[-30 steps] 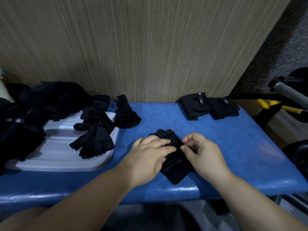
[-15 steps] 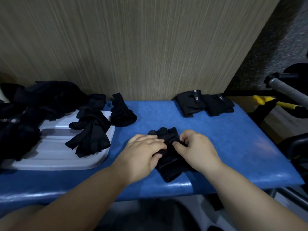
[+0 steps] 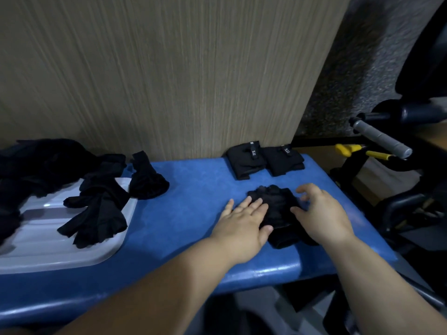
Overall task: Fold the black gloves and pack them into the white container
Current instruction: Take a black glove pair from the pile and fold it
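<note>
Left hand (image 3: 244,223) flat on a black glove (image 3: 278,209), right hand (image 3: 321,213) touching its other side, fingers loosely bent. Two folded gloves (image 3: 244,160) sit just past the right hand. White container (image 3: 36,238) with loose gloves (image 3: 96,213) is well left of the left hand.

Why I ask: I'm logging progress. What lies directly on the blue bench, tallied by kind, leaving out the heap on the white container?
Folded gloves by the wall: 2
Glove under the left hand and right hand: 1
White container: 1
Unfolded glove beside the container: 1
Total: 5
</note>
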Tool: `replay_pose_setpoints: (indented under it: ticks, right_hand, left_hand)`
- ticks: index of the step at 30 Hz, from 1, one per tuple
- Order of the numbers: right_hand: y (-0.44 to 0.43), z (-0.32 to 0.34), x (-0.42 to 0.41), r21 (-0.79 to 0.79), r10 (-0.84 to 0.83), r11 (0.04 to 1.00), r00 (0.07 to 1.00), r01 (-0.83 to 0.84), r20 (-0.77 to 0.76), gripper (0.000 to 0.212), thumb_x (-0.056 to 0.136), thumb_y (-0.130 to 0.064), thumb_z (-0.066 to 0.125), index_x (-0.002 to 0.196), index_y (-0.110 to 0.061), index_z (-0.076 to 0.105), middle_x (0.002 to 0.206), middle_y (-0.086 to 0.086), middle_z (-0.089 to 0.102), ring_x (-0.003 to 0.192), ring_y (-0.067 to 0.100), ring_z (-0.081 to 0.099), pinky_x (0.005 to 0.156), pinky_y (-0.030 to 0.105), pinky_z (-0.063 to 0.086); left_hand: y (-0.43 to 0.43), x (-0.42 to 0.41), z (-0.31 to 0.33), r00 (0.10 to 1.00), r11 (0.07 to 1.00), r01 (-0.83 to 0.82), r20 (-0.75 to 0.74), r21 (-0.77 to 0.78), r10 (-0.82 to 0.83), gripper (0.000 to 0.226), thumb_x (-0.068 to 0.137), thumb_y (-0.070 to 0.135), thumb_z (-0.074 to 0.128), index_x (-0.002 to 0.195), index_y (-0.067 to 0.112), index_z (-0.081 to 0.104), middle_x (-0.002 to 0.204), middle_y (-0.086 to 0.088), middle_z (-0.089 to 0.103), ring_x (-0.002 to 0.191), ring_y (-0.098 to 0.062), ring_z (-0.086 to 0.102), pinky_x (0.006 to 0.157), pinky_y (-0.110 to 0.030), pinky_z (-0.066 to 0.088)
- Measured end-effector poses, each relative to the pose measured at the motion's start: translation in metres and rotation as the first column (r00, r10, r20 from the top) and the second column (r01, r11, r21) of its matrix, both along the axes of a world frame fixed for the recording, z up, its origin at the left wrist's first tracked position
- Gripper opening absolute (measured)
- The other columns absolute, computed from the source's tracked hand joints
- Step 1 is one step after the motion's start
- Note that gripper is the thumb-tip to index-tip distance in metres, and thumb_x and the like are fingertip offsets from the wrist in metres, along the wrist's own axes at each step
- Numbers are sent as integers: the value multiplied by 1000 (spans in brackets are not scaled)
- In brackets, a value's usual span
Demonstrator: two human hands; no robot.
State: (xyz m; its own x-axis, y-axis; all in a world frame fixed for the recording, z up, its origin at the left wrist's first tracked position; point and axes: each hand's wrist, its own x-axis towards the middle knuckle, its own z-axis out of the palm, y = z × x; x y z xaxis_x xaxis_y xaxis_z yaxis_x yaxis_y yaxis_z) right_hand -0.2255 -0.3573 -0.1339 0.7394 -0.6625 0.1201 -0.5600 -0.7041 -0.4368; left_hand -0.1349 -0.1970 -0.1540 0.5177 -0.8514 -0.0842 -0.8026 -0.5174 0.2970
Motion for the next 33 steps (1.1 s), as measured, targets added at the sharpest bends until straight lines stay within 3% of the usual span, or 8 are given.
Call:
replay_pose_setpoints:
  ticks: [5,8,13,19,24,27,30,33]
  right_hand:
    - [4,-10,1,-113,283,951,957,-289,-63,50,97,-28,49,145,-20,39,155,-3,30,147,17,12,118,31,16]
    - [7,-17,3,2,336,937,901,-349,-273,58,102,-42,31,154,-23,14,161,-8,1,147,11,-11,121,33,-1]
    - [4,-17,3,29,338,935,860,-355,-383,62,101,-48,24,154,-25,2,160,-7,-11,145,8,-19,120,36,-8]
    - [6,-13,6,-33,301,941,876,-337,-376,63,100,-50,27,154,-24,7,161,-7,-4,147,9,-14,120,39,-8]
    - [18,-7,9,-199,362,895,911,-399,-195,54,100,-38,40,150,-20,29,158,-6,23,148,12,4,119,30,-1]
    - [40,-2,18,-220,446,871,895,-438,-14,41,98,-26,50,138,-17,51,143,-3,48,143,16,26,112,20,12]
    - [67,-7,33,-247,515,834,857,-493,28,30,95,-23,55,123,-18,64,121,-2,63,123,20,49,107,25,29]
    - [96,-14,53,-139,524,848,848,-511,78,26,95,-22,56,118,-19,67,113,-4,65,114,16,51,97,18,32]
  left_hand:
    - [-11,1,0,1000,996,3,27,86,-5,62,101,46,25,155,24,4,162,9,-7,148,-8,-10,119,-44,-12]
    - [-11,1,-1,1000,993,-19,25,117,17,64,100,50,23,155,26,1,161,9,-11,147,-7,-14,118,-46,-13]
    - [-5,1,0,998,985,-60,29,160,56,68,98,58,18,154,27,-5,160,13,-14,146,-7,-17,117,-48,-16]
    - [10,9,-2,993,980,-119,27,159,116,76,95,65,21,154,25,-4,161,13,-11,147,-7,-15,119,-45,-11]
    - [44,24,2,986,975,-164,19,153,163,76,95,63,26,154,24,-2,161,11,-7,148,-9,-10,121,-40,-4]
    - [78,35,6,971,966,-240,3,101,241,76,96,59,33,155,22,3,162,8,0,149,-12,-3,121,-35,3]
    - [113,41,14,942,943,-334,-39,-12,333,71,97,52,40,154,21,11,161,5,12,148,-13,7,118,-27,7]
    - [144,51,17,905,900,-423,-93,-100,415,67,98,47,43,153,20,18,159,2,21,147,-16,13,117,-27,13]
